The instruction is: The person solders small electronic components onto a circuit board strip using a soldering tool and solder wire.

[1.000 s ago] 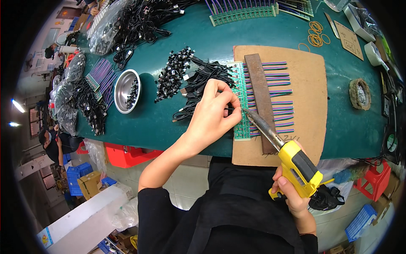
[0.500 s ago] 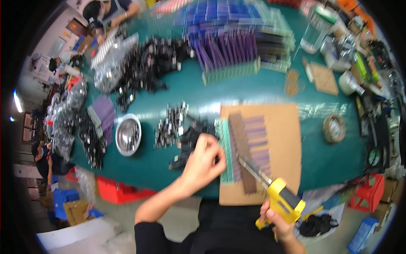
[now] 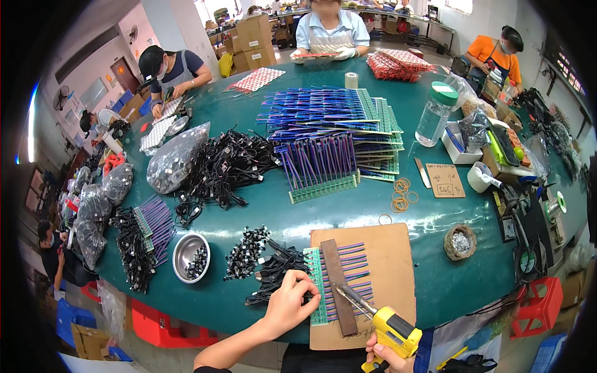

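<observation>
My right hand point(image 3: 387, 355) grips a yellow-and-black soldering gun point(image 3: 398, 329) by its handle. Its metal tip points left, at the brown flat bar point(image 3: 339, 289) lying across a row of purple and blue wires point(image 3: 356, 266). These wires run out from a green circuit board strip point(image 3: 315, 283) on a cardboard sheet point(image 3: 392, 261). My left hand point(image 3: 287, 306) is pinched closed beside the strip's left edge; whatever lies between its fingertips is too small to make out. Black cables point(image 3: 283, 267) lie in a bunch just beyond that hand.
Left of the cables are a pile of small metal connectors point(image 3: 245, 252) and a steel bowl point(image 3: 191, 258) of similar parts. Wired boards point(image 3: 326, 115) are stacked farther back. At right stand a round tin point(image 3: 460, 242) and a clear jar point(image 3: 435, 115). Co-workers point(image 3: 333, 31) sit around the table.
My view has tilted upward, so the table sits lower in the picture and the co-workers opposite show. Both hands keep nearly the same place beside the board, the soldering gun still in my right.
</observation>
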`<state>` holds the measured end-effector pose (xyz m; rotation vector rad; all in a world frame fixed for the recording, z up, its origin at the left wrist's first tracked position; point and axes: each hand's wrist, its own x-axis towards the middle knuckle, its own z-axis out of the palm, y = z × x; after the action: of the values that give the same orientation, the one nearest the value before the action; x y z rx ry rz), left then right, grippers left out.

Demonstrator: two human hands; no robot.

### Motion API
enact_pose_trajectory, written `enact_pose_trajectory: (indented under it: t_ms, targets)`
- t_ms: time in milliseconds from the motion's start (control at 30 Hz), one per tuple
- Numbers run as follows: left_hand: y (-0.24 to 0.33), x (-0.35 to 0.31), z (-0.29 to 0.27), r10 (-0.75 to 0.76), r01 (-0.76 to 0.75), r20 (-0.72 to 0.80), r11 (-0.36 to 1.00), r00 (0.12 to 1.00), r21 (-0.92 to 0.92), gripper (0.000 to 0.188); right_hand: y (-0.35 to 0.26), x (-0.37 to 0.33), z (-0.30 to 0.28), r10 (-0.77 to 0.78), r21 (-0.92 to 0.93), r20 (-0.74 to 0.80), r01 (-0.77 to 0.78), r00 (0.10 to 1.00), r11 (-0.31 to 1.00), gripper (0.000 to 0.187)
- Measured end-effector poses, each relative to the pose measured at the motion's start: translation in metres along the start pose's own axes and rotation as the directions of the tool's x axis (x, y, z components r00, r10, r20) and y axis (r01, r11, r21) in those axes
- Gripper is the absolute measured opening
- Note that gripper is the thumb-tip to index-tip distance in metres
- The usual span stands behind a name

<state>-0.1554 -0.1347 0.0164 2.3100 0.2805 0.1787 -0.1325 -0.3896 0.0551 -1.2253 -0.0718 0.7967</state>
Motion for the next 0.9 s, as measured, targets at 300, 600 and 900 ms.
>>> enact_pose_trajectory:
  t_ms: [300,600,900]
  targets:
    - [-0.003,0.003,0.008,0.179,-0.164,-0.082,0.972,0.98,0.167,0.014,0.024,0.008,-0.008,-0.081,0.165,-0.042,0.087,0.996,0.982,0.056]
    - [-0.015,-0.004,-0.009,0.378,-0.378,0.043,0.926,0.925,-0.008,0.019,0.018,0.001,-0.006,-0.057,0.149,-0.023,0.06,0.998,0.987,0.053]
    - [-0.025,-0.001,-0.023,0.521,-0.555,0.223,0.821,0.824,0.132,0.022,0.021,-0.006,0.001,-0.076,0.118,-0.143,0.093,0.987,0.989,0.053]
